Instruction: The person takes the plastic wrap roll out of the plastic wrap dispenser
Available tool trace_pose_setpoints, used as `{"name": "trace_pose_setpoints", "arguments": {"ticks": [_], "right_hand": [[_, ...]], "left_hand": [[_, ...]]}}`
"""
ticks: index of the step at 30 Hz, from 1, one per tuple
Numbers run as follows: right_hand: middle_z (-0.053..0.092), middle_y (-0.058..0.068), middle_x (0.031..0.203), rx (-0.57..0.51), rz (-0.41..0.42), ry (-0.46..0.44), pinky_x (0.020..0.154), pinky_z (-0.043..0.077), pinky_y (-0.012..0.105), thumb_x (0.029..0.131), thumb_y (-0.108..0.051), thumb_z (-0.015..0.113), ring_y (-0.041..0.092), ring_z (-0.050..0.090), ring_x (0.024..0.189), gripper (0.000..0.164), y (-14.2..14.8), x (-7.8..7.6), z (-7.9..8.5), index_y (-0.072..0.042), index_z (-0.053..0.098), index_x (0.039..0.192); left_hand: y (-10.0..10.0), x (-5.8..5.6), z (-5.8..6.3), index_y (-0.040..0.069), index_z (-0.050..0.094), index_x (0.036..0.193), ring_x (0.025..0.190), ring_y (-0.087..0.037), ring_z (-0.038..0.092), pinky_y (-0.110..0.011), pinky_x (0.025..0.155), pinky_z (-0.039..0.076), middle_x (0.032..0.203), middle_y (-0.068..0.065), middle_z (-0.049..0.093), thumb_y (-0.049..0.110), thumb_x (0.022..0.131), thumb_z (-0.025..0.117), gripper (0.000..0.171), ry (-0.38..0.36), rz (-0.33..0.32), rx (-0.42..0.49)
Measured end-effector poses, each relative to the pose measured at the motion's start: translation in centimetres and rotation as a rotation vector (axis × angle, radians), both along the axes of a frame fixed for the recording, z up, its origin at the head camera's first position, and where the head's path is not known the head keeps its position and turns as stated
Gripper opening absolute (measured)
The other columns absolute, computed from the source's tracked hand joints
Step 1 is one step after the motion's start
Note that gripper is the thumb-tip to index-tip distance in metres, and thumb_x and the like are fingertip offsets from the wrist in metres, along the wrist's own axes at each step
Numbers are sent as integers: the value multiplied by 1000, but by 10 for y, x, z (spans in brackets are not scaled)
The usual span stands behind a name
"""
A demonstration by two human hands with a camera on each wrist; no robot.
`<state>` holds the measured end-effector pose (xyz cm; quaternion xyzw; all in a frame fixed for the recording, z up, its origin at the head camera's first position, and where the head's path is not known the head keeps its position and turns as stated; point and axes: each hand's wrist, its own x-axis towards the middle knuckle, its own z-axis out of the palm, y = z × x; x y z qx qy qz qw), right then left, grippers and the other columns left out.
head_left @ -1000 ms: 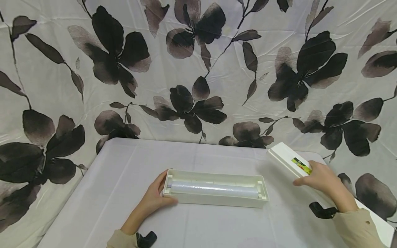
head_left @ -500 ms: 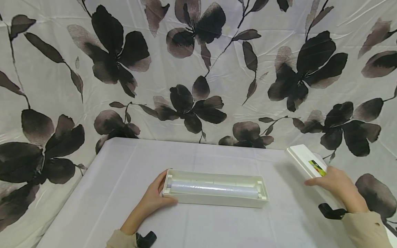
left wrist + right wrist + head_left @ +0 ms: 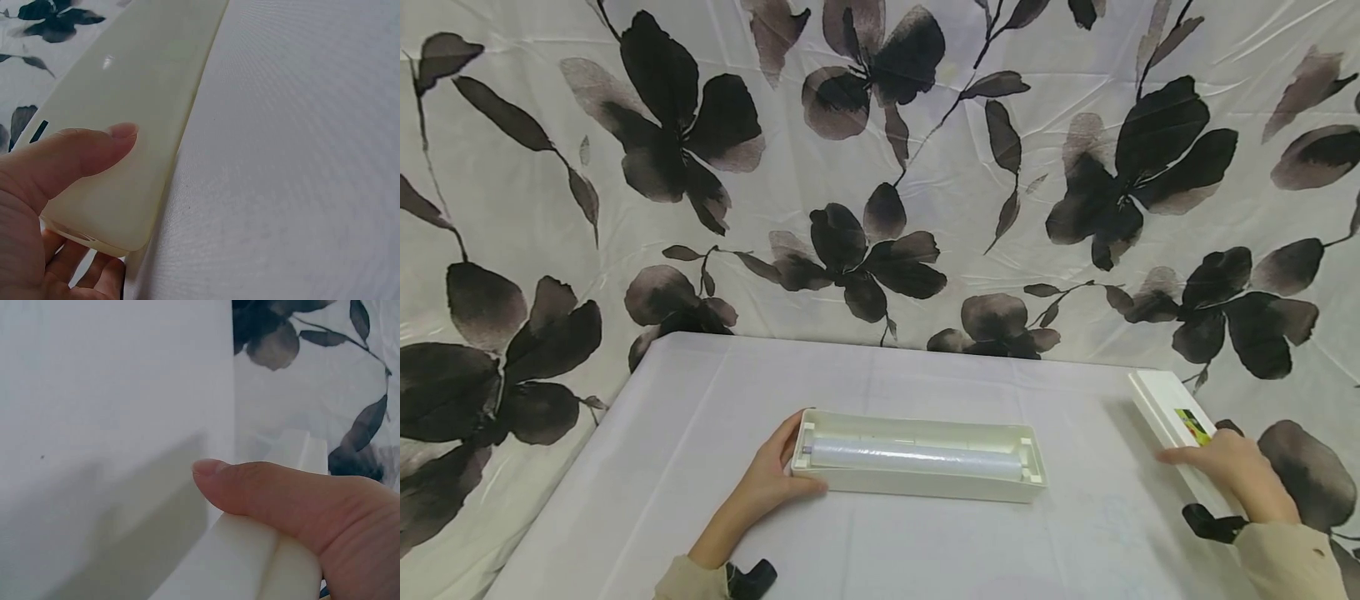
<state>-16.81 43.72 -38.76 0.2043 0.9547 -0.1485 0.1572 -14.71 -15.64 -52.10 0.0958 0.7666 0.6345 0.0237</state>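
1 cloth (image 3: 752, 258) hung behind the table's (image 3: 925, 550) far edge; left hand (image 3: 777, 475) gripped the box (image 3: 925, 486), right hand (image 3: 1242, 473) the lid (image 3: 1163, 410).

label (image 3: 1192, 426): illegible | box (image 3: 147, 81): cut off by left-wrist view's top

Desk (image 3: 910, 550): white, flat top, matte. Box (image 3: 925, 487) sits directly on it, open side up, long side roughly parallel to the far edge (image 3: 880, 347), well clear of that edge behind the box. Faint crease (image 3: 681, 442) runs front to back left of box. Soft grey shadow (image 3: 156, 531) on the top, right of box. Small dark speck (image 3: 42, 457) right of box too.
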Motion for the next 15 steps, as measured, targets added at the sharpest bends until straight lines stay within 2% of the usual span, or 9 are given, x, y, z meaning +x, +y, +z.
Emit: {"name": "trace_pose_setpoints", "arguments": {"ticks": [2,4,8,15], "right_hand": [[50,42,102,-48,11,4,68,50,58,70,-66,76,49,56,88,116,26,-6,-20,29,31,120],[49,42,104,-44,-15,12,69,50,60,67,-69,76,50,56,89,119,33,-9,-29,27,32,122],[44,44,110,-8,-101,8,75,49,65,69,-65,78,55,54,95,119,28,-10,-36,28,29,125],[35,44,125,-31,-204,11,88,40,72,67,-66,79,61,45,109,129,27,-7,-48,22,18,139]], "left_hand": [[0,0,0,8,28,155,144,-33,33,-11,103,32,155,-16,36,5,58,94,117,-1,0,-3],[0,0,1,9,29,155,143,-32,33,-12,103,32,155,-15,36,4,58,94,117,-9,6,-1],[1,0,1,8,30,154,144,-32,32,-14,105,32,155,-15,36,5,59,93,114,-14,8,-7],[1,2,3,8,30,154,144,-33,32,-19,107,31,155,-16,35,4,60,93,113,-15,5,-6]]}}
